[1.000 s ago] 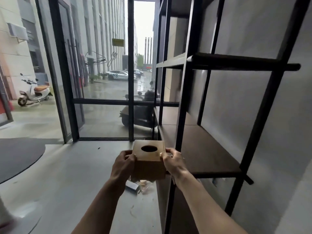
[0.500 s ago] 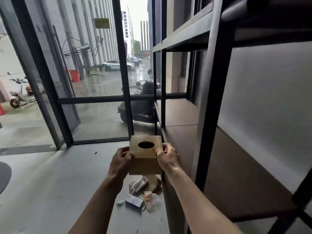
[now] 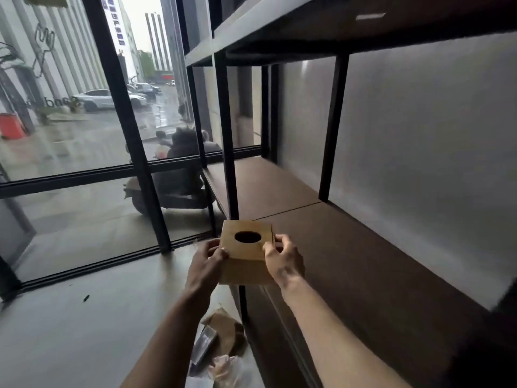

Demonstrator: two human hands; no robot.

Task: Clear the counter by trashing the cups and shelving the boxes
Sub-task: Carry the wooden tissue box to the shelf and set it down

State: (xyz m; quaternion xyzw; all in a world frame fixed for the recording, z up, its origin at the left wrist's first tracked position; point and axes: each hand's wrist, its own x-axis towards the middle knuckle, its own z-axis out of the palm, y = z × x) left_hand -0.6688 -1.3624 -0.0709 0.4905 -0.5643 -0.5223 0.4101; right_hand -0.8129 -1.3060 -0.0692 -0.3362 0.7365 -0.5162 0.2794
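Note:
A brown cardboard box (image 3: 246,259) with an oval hole in its top is held between both my hands. My left hand (image 3: 205,264) grips its left side and my right hand (image 3: 282,261) grips its right side. The box hangs at the front edge of the brown shelf board (image 3: 349,261) of a black metal shelving unit, just beside a front upright (image 3: 229,152). No cups are in view.
An upper shelf (image 3: 293,32) overhangs the board. Scraps of cardboard and plastic wrapping (image 3: 221,348) lie on the grey floor below my arms. A glass wall with black frames (image 3: 126,130) stands to the left, with a parked scooter (image 3: 173,177) outside.
I have stepped closer to the shelving unit and turned right. The box, still held in both hands, has moved up to the edge of the brown shelf board.

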